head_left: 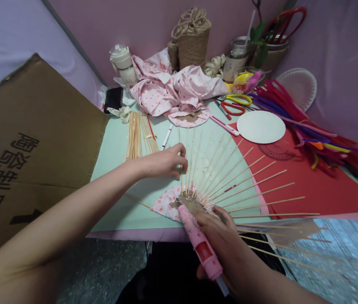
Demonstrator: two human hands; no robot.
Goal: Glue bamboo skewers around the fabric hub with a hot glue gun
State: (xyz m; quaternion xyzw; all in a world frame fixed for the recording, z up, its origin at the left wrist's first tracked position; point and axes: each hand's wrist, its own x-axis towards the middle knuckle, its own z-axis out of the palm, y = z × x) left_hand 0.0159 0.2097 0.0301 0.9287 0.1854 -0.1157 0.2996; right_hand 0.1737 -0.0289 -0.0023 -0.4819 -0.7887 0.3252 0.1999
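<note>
My right hand (221, 238) is wrapped round a pink hot glue gun (193, 234), a clear glue stick poking from its back end. The gun's nozzle rests over the glued middle of a disc covered in pink-patterned fabric (165, 203). Thin bamboo sticks (226, 175) spread outward from this disc like a fan, some past the table's right edge. My left hand (169, 162) has its fingers curled in a pinch at the leftmost upright stick (181, 183), whose lower end meets the disc near the nozzle. Part of the disc lies hidden behind the gun and my right hand.
Loose bamboo sticks (133, 137) lie left, beside a white pen (167, 137). Behind are crumpled fabric (181, 86), a second fabric-covered disc (188, 117), twine (194, 44) and scissors (234, 105). A white disc (261, 126), red sheet (314, 181) and cardboard box (39, 139) flank the workspace.
</note>
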